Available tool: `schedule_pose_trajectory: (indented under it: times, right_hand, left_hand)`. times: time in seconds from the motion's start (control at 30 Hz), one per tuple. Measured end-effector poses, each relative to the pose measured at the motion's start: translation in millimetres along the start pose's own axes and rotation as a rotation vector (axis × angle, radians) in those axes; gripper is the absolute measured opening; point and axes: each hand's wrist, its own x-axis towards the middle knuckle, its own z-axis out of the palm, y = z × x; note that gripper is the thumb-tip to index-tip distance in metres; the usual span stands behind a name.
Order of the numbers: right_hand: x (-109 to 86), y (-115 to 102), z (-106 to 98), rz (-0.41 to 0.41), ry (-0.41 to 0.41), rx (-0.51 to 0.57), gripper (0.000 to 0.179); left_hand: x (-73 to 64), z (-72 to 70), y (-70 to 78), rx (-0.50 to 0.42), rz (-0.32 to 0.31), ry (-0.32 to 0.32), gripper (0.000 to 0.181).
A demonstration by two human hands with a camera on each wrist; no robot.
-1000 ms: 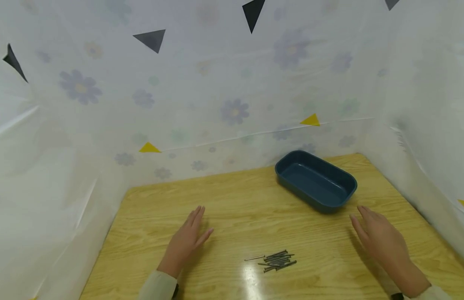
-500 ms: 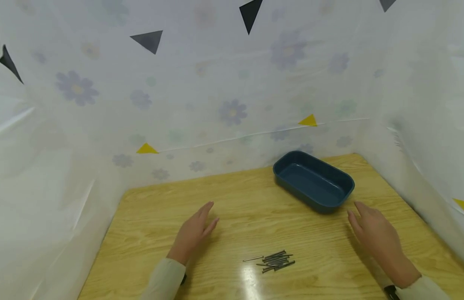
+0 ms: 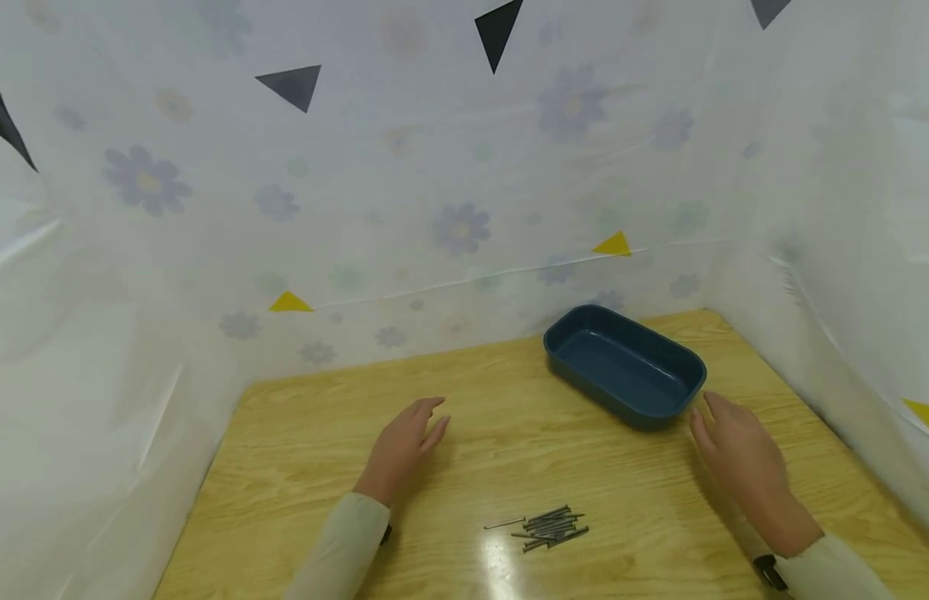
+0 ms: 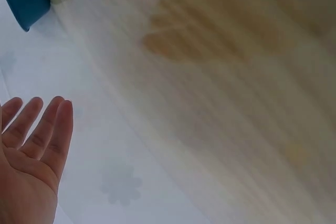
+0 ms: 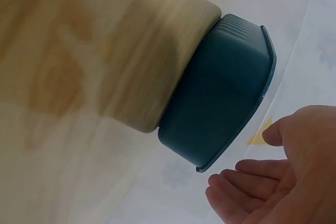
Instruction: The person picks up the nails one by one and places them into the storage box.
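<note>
In the head view a dark blue rectangular dish (image 3: 621,367) with rounded corners stands at the back right of the wooden table. My right hand (image 3: 741,454) hovers at its near right corner, fingers extended and holding nothing. The right wrist view shows the dish's outer side (image 5: 220,87) just beyond my fingertips (image 5: 218,182). My left hand (image 3: 404,442) hangs over the table's middle left, fingers loosely bent and nothing in them. Between the hands, nearer the front, lies a small pile of nails (image 3: 550,527), with one lighter nail (image 3: 505,523) beside it on the left.
The wooden table (image 3: 299,467) is enclosed by white sheeting (image 3: 374,183) with a flower print at the back and plain sides. Yellow triangles (image 3: 291,302) and dark triangles (image 3: 292,86) are stuck to it.
My left hand has moved right and slightly forward, its fingers bending a little. My right hand has come a little closer to the dish. The nails and dish have stayed in place.
</note>
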Motion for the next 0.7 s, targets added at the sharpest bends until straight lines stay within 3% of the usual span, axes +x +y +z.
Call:
schedule_pose_trajectory:
  times: [0.2, 0.47, 0.7]
  right_hand:
    - [2.6, 1.4, 4.1, -0.016, 0.046, 0.005, 0.038]
    - [7.6, 5.0, 8.7, -0.042, 0.084, -0.025, 0.038]
    - [11.2, 8.1, 12.4, -0.046, 0.126, -0.024, 0.039]
  left_hand:
    - [14.8, 7.6, 9.9, 0.018, 0.052, 0.017, 0.05]
    - [40.0, 26.5, 26.1, 0.113, 0.248, 0.121, 0.033]
    - [58.8, 39.4, 32.7, 0.137, 0.31, 0.144, 0.029]
